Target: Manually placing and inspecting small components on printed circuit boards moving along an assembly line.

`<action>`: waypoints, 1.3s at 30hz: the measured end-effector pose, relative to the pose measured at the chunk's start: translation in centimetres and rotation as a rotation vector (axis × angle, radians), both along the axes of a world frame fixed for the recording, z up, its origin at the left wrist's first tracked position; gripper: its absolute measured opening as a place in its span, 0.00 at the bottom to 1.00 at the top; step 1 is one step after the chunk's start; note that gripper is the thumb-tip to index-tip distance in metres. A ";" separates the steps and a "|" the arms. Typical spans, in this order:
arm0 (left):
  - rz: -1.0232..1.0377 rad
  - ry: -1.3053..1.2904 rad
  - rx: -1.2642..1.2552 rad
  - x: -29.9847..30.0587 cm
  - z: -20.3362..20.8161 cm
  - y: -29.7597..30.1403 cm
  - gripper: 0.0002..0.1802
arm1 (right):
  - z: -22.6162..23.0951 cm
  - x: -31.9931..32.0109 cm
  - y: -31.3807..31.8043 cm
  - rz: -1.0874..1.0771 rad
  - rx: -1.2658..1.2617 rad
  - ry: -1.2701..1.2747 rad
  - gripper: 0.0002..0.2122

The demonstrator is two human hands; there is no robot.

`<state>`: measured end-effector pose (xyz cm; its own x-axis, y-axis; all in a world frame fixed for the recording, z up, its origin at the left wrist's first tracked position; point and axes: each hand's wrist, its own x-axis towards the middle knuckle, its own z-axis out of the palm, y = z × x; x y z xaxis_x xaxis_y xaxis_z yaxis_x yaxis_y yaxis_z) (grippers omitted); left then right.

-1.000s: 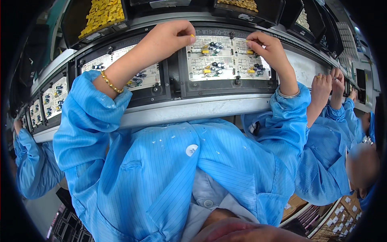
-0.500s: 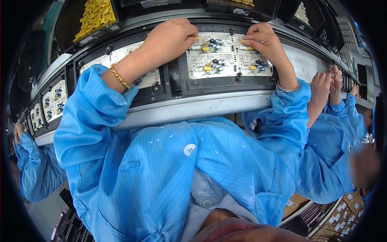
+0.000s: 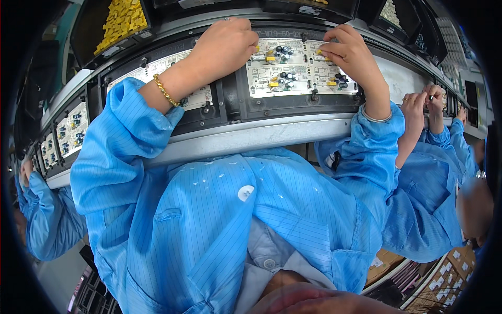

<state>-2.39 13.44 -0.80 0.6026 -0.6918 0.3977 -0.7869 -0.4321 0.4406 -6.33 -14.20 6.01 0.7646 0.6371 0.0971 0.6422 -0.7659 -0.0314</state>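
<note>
A white circuit board [image 3: 261, 78] lies in a black carrier frame [image 3: 282, 106] in front of me. Dark round capacitors and yellow block components stand on it in clusters. My left hand [image 3: 230, 43] pinches a small yellow block capacitor [image 3: 257, 48] at the board's far left corner. Over the far right part, my right hand [image 3: 348, 49] has thumb and finger closed around another yellow block capacitor [image 3: 319, 52]. The fingers partly cover both pieces, so whether they touch the board is hard to see.
A black bin of yellow block parts [image 3: 123, 23] stands at the far left, a bin of pale parts [image 3: 391, 18] at the far right. Another board [image 3: 196, 99] sits left under my forearm. A metal rail [image 3: 251, 137] runs along the near side. Co-worker's hands [image 3: 415, 115] are at right.
The board and its carrier have shifted slightly to the right. Both hands have moved a little with them, still pinching yellow pieces.
</note>
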 end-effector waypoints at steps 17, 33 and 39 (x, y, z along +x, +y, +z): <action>0.031 0.053 0.047 0.1 0.3 -0.9 0.08 | 0.8 -0.7 1.0 -0.037 -0.120 -0.067 0.07; 0.014 -0.312 0.149 -0.6 1.2 -2.7 0.04 | 1.1 -0.9 0.2 -0.168 -0.155 -0.021 0.08; 0.038 -0.304 0.131 -0.5 0.8 -2.4 0.05 | 1.0 -0.4 0.0 -0.086 -0.122 -0.060 0.08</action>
